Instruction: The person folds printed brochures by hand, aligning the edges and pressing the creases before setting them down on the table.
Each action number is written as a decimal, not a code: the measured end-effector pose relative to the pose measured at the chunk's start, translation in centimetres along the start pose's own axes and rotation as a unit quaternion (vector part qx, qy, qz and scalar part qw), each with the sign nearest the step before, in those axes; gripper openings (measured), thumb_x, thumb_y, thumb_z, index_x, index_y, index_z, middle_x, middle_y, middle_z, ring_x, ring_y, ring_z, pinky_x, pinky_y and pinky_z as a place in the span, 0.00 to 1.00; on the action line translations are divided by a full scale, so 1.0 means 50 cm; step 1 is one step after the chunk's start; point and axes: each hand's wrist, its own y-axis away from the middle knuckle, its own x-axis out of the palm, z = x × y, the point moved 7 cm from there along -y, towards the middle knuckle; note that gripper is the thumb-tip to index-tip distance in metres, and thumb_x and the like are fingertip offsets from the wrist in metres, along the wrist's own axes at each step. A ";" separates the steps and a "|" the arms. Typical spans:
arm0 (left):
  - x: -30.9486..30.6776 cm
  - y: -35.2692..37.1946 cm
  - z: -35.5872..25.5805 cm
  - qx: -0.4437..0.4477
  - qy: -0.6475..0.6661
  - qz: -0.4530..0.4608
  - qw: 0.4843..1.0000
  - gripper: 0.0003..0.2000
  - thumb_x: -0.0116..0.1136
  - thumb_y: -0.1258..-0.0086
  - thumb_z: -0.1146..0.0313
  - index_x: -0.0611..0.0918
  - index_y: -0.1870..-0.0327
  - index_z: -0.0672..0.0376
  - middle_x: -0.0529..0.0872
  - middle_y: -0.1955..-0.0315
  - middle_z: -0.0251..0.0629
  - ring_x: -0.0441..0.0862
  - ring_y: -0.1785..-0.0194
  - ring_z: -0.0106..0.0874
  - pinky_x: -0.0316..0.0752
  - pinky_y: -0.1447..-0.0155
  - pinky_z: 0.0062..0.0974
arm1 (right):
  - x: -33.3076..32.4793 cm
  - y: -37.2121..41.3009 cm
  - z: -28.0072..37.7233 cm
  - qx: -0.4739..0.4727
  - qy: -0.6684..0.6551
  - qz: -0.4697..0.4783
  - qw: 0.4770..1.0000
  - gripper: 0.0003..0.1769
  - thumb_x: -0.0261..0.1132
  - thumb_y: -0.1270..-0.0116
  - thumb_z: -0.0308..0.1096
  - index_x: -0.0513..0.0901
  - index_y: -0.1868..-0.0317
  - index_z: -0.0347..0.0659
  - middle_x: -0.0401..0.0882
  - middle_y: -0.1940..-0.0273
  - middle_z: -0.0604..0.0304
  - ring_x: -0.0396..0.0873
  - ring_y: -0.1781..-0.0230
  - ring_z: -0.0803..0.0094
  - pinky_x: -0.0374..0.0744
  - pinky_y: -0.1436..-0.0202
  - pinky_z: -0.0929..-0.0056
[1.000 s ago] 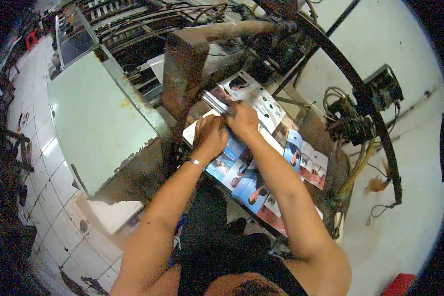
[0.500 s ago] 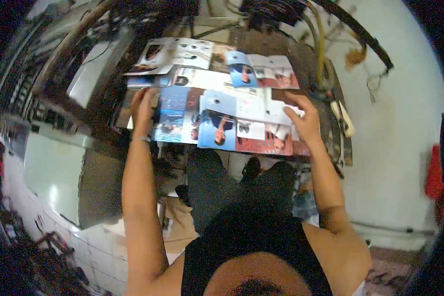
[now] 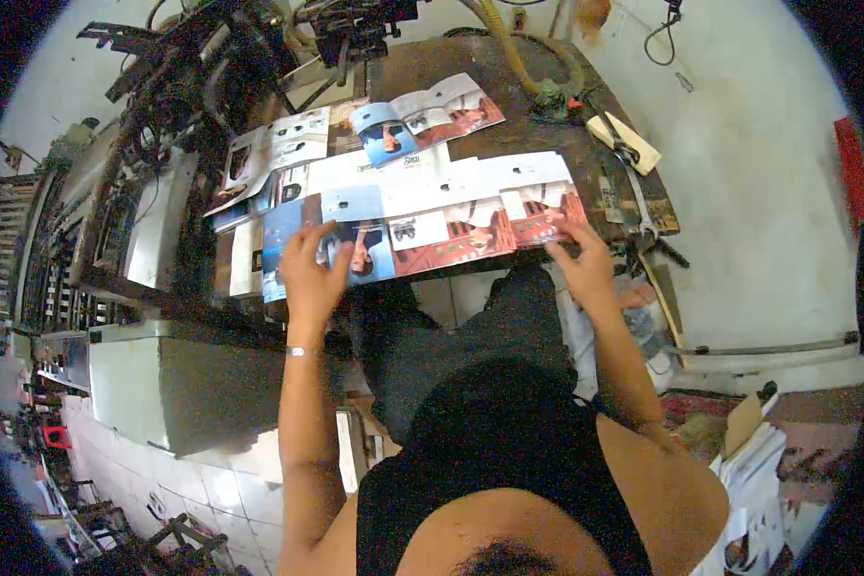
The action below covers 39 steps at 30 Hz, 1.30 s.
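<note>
Long printed leaflets (image 3: 442,252) with blue and red photo panels overlap along the near edge of the dark table. My left hand (image 3: 312,276) lies over their left part, fingers spread and thumb apart. At the right end of the leaflets is my right hand (image 3: 586,264), its thumb and forefinger apart beside the lower corner. Whether that hand touches the paper is hard to tell. Behind them, a folded leaflet (image 3: 453,112) rests on other sheets. More printed sheets (image 3: 298,139) lie at the back left.
On the right of the table (image 3: 408,62) are a wrench (image 3: 636,197) and a pale block (image 3: 643,144). A yellowish hose (image 3: 504,43) comes down at the back. Dark machinery (image 3: 211,77) stands left, above a greenish cabinet (image 3: 125,384).
The view has turned and shifted. My left hand has moved from the leaflets' left edge onto their surface. My right hand is now lower at their right end, where another red panel shows.
</note>
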 end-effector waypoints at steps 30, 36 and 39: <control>0.019 0.129 -0.094 0.193 -0.035 0.046 0.979 0.19 0.76 0.39 0.76 0.91 0.46 0.48 0.92 0.42 0.33 0.86 0.33 0.42 0.81 0.29 0.43 | 0.105 -0.006 0.070 -0.195 0.113 0.015 0.974 0.17 0.77 0.36 0.36 0.92 0.46 0.49 0.84 0.39 0.58 0.75 0.32 0.51 0.67 0.23 0.44; 0.001 0.104 -0.120 0.181 -0.004 0.078 0.980 0.16 0.76 0.37 0.75 0.91 0.47 0.52 0.92 0.43 0.37 0.85 0.32 0.46 0.82 0.31 0.41 | 0.093 -0.012 0.068 -0.210 0.041 0.011 0.977 0.10 0.74 0.34 0.35 0.93 0.53 0.46 0.89 0.48 0.60 0.82 0.39 0.55 0.74 0.28 0.48; -0.001 0.103 -0.154 0.147 0.051 0.124 0.980 0.16 0.76 0.35 0.70 0.90 0.45 0.54 0.90 0.40 0.39 0.83 0.29 0.49 0.79 0.27 0.44 | 0.057 -0.030 0.066 -0.170 -0.037 -0.033 0.984 0.08 0.73 0.37 0.24 0.92 0.58 0.42 0.89 0.52 0.56 0.85 0.46 0.54 0.82 0.38 0.57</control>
